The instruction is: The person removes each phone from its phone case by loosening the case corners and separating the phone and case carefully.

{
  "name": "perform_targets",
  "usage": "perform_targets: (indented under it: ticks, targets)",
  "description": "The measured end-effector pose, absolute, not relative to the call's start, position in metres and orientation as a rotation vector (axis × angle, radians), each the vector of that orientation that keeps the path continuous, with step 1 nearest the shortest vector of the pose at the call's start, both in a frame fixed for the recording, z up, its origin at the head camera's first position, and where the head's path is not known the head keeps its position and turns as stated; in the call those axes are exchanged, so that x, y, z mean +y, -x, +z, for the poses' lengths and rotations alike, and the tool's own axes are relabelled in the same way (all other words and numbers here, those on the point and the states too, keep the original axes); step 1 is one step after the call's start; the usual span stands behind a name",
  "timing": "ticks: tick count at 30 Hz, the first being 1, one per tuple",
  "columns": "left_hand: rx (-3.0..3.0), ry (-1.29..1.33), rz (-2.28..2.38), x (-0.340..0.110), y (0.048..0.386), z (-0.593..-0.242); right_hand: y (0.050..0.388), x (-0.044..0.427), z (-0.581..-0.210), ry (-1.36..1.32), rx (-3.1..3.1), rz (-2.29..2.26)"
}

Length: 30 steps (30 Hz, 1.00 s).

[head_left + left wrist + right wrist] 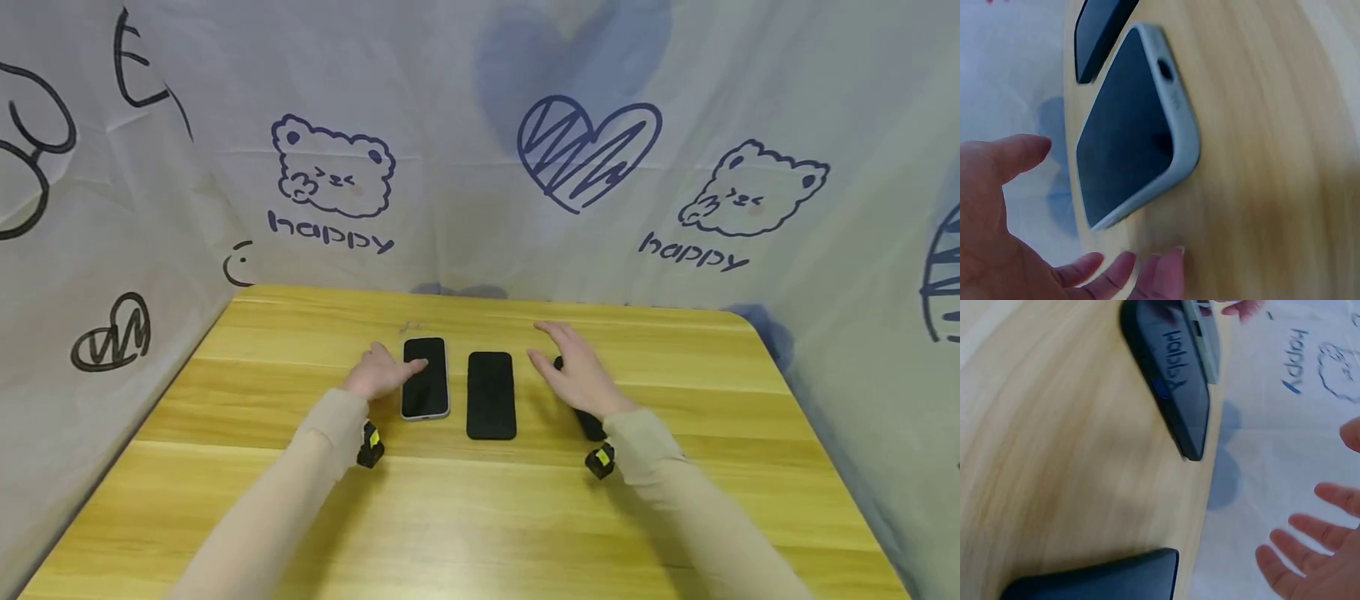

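Note:
Three phones lie screen up on the wooden table. The left phone (426, 392) has a pale case, plain along its edge in the left wrist view. Beside it lies a black phone (491, 396), and a second black phone (592, 425) is partly covered by my right hand. My left hand (375, 372) is at the pale-cased phone's left side, thumb stretched over its screen; the left wrist view shows a gap between thumb and phone. Over the right-hand phone hovers my right hand (581, 375), fingers spread and holding nothing.
The wooden table (480, 517) has rounded far corners and meets a printed white cloth (450, 125) behind it. A small thin outline (409, 327) beyond the left phone is too faint to identify. Black blocks with yellow marks sit at both wrists.

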<state>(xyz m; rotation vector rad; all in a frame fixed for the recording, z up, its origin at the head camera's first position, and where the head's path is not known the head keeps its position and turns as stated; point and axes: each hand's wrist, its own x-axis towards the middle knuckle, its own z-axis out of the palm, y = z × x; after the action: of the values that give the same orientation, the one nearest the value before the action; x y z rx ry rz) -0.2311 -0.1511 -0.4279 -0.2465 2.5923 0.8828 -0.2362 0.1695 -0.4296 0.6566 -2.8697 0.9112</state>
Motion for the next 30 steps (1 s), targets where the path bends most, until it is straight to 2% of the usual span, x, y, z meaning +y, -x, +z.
perform_targets:
  ticks: [9, 15, 22, 30]
  targets:
    - [2.633, 0.294, 0.625, -0.137, 0.229, -0.433, 0.234, 0.135, -0.444, -0.691, -2.895, 1.117]
    - [2.649, 0.282, 0.446, -0.131, 0.235, -0.432, 0.238, 0.123, -0.447, -0.539, -2.901, 1.518]
    - [2.605, 0.315, 0.46, -0.119, 0.241, -0.433, 0.241, 0.115, -0.447, -0.273, -2.809, 1.973]
    - [2.555, 0.36, 0.537, -0.123, 0.24, -0.432, 0.243, 0.098, -0.454, -0.094, -2.711, 2.201]
